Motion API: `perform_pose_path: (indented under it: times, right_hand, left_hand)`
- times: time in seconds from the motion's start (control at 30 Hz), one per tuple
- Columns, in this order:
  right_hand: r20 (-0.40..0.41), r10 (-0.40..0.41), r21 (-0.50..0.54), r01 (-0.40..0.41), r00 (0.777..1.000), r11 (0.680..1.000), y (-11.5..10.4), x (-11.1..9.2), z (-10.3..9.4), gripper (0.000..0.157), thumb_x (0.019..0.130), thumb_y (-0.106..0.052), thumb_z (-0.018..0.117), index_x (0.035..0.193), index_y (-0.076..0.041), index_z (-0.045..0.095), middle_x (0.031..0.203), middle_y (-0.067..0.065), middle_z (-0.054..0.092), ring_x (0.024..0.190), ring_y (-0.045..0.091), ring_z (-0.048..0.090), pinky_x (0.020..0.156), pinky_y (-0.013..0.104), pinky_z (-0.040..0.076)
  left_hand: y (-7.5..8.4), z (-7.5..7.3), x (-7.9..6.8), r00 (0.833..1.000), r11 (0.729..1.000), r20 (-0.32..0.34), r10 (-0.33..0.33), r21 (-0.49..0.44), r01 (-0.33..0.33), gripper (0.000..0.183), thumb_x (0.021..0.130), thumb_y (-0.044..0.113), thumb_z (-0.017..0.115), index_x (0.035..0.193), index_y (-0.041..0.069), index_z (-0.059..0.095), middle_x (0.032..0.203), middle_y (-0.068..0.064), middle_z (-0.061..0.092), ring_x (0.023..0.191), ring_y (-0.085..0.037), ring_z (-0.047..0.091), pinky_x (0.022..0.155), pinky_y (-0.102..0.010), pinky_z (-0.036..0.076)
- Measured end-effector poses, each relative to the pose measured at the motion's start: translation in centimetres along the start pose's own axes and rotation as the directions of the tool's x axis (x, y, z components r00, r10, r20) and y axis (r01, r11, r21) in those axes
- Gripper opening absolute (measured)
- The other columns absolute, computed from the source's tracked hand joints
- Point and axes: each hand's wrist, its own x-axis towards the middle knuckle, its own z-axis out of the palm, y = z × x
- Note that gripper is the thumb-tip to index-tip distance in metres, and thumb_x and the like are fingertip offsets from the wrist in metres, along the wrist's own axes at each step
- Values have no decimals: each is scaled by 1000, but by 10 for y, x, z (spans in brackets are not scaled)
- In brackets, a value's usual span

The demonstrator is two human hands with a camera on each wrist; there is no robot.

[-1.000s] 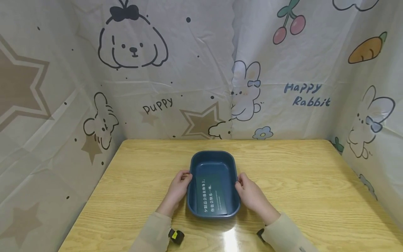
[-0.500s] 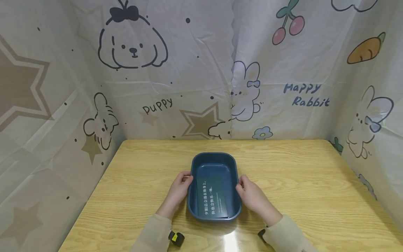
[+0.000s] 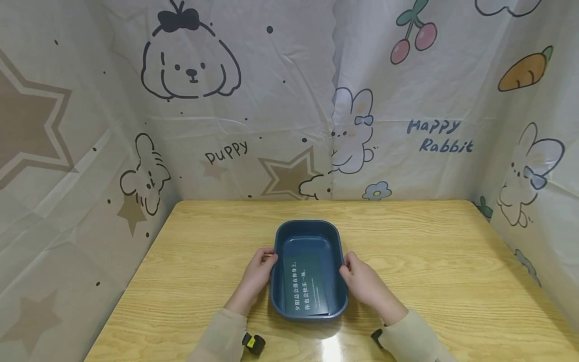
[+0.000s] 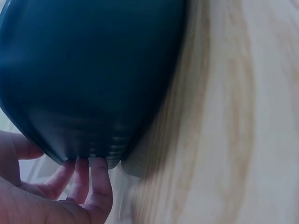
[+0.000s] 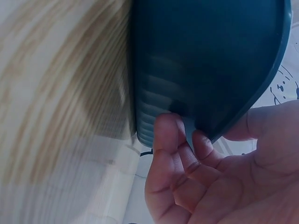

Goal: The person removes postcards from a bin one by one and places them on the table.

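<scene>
A dark blue rectangular bin (image 3: 309,241) with rounded corners sits at the middle of the table. Inside, toward its near end, lies a dark green card or booklet (image 3: 305,286) printed with white Chinese characters. My left hand (image 3: 259,271) grips the bin's left side, thumb at the rim and fingertips against the outer wall, as the left wrist view shows. On the opposite side my right hand (image 3: 364,281) holds the rim with its thumb, its fingers curled against the ribbed outer wall (image 5: 156,88). The wrist views do not show the bin's inside.
The bin rests on a light wood-grain table (image 3: 429,251). A pale curtain (image 3: 271,100) with cartoon prints closes off the back and both sides. Black wrist straps (image 3: 254,343) sit at the cuffs of the sleeves (image 3: 219,334).
The bin has slid slightly toward the person and a little to the right, with both hands moving along with it. The card inside has travelled with the bin.
</scene>
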Motion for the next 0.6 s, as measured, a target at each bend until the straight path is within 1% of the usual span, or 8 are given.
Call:
perform_pose_path:
  times: [0.23,0.6]
  right_hand:
    - [17,18,-8,-18,1000,1000,0,0,-2,11,104,-16,49,96,-9,47,71,4,44,62,18,45,56,30,37]
    - [26,23,-1,-23,999,1000,0,-3,-4,14,103,-16,49,91,-10,45,70,4,44,62,18,44,56,29,36]
  left_hand:
    - [1,0,-2,1000,1000,19,11,-13,-10,35,107,23,50,134,0,54,110,-15,58,92,-22,59,72,-27,48]
    - [0,2,-1,1000,1000,9,4,-2,-4,36,105,24,51,132,1,55,109,-14,58,93,-22,59,73,-27,48]
